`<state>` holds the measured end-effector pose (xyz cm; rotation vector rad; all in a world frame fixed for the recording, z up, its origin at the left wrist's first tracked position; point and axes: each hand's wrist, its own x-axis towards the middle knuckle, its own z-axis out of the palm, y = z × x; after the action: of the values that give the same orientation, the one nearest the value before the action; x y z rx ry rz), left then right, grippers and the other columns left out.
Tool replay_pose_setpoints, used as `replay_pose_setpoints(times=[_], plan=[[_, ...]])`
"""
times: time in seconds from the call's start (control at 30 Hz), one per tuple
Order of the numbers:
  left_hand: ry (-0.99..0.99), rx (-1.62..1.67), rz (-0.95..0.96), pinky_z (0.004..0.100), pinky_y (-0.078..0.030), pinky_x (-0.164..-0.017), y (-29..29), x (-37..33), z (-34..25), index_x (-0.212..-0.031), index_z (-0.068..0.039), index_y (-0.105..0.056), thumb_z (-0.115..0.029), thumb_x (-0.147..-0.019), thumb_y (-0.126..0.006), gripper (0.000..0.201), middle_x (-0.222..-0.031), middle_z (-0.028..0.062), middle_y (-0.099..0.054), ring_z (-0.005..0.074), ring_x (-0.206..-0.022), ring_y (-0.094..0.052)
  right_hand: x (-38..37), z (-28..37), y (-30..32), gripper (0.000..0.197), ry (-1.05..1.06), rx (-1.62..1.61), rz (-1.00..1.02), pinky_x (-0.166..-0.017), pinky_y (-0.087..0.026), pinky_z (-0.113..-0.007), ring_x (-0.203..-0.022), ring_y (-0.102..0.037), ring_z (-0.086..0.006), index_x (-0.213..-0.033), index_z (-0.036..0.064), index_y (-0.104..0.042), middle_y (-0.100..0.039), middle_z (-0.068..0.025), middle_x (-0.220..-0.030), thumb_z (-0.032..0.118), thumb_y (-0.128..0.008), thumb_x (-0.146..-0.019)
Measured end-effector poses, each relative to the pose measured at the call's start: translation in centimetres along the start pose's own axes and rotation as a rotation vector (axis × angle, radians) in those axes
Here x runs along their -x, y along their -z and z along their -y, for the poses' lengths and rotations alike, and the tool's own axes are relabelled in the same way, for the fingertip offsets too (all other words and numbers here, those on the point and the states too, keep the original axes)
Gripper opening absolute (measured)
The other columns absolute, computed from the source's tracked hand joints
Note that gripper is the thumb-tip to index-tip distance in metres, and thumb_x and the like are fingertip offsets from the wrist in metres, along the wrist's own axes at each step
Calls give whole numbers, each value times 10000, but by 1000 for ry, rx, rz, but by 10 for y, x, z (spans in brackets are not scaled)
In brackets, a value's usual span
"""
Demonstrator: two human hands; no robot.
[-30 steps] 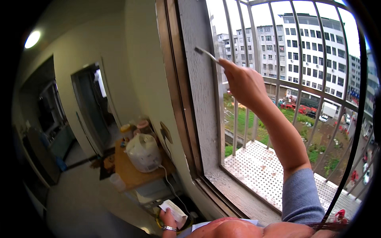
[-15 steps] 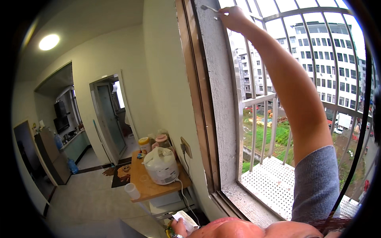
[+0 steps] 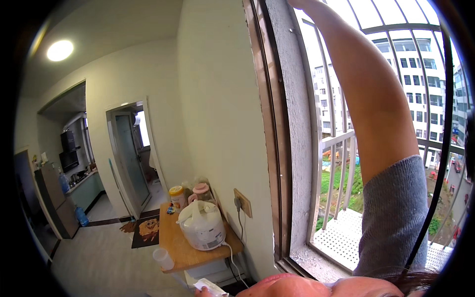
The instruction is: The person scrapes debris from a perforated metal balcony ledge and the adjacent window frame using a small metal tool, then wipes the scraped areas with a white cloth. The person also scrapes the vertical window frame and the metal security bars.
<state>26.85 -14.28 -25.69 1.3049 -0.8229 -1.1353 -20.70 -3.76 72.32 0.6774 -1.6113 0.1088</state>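
Observation:
My right arm stretches up along the grey, rough side of the window opening [image 3: 290, 99]. Only the back part of my right hand [image 3: 300, 4] shows at the top edge. Its fingers, and anything in them, are cut off from view. Low in the picture, my left hand [image 3: 202, 292] is closed on a flat white packet or folded sheet [image 3: 212, 287]; most of that hand lies below the lower edge. Brown metal window framing [image 3: 269, 128] runs beside the rough strip, with loose crumbs on the sill [image 3: 309, 258].
A wooden side table [image 3: 173, 237] bears a white rice cooker [image 3: 203, 230], jars [image 3: 177, 197] and a clear plastic cup [image 3: 162, 258]. A plug sits in the wall socket [image 3: 243, 203]. Metal bars [image 3: 345, 168] enclose the outside ledge [image 3: 341, 235]. A black cord [image 3: 440, 163] hangs at right.
My right hand has gone up, mostly out of view; the small grey tool it held no longer shows. My left hand and the white packet sit lower and further left. The view has shifted.

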Motion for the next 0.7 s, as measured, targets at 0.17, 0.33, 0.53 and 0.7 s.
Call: replay_pose_setpoints(times=[0.17, 0.33, 0.53, 0.7], plan=[[21, 10, 13, 360, -517, -805, -19, -42, -6, -1129, 61, -627, -75, -917, -527, 270, -1027, 118, -688, 220, -892, -650, -44, -6, -3, 211, -76, 133, 9, -745, -503, -419, -832, -690, -221, -984, 146, -753, -724, -34, -903, 247, -650, -829], [5, 27, 66, 359, -518, -804, -54, -50, -13, -1126, 62, -627, -75, -914, -527, 271, -1026, 119, -688, 221, -891, -650, -51, -19, 11, 227, 11, 155, -172, -753, -483, -450, -861, -681, -251, -1004, 129, -731, -712, -63, -908, 215, -643, -814], [29, 29, 78, 358, -518, -802, -52, -29, 0, -1124, 64, -628, -75, -910, -528, 273, -1025, 120, -689, 221, -889, -651, -14, -27, 11, 154, 217, 56, -279, -725, -512, -438, -841, -678, -288, -920, 98, -709, -702, -101, -901, 178, -635, -812], [58, 30, 45, 357, -518, -800, -27, -5, 9, -1122, 65, -628, -74, -907, -528, 275, -1023, 120, -689, 222, -887, -651, 8, -32, 8, 105, 385, 9, -344, -701, -536, -428, -824, -676, -320, -850, 72, -691, -693, -133, -895, 146, -628, -810]])
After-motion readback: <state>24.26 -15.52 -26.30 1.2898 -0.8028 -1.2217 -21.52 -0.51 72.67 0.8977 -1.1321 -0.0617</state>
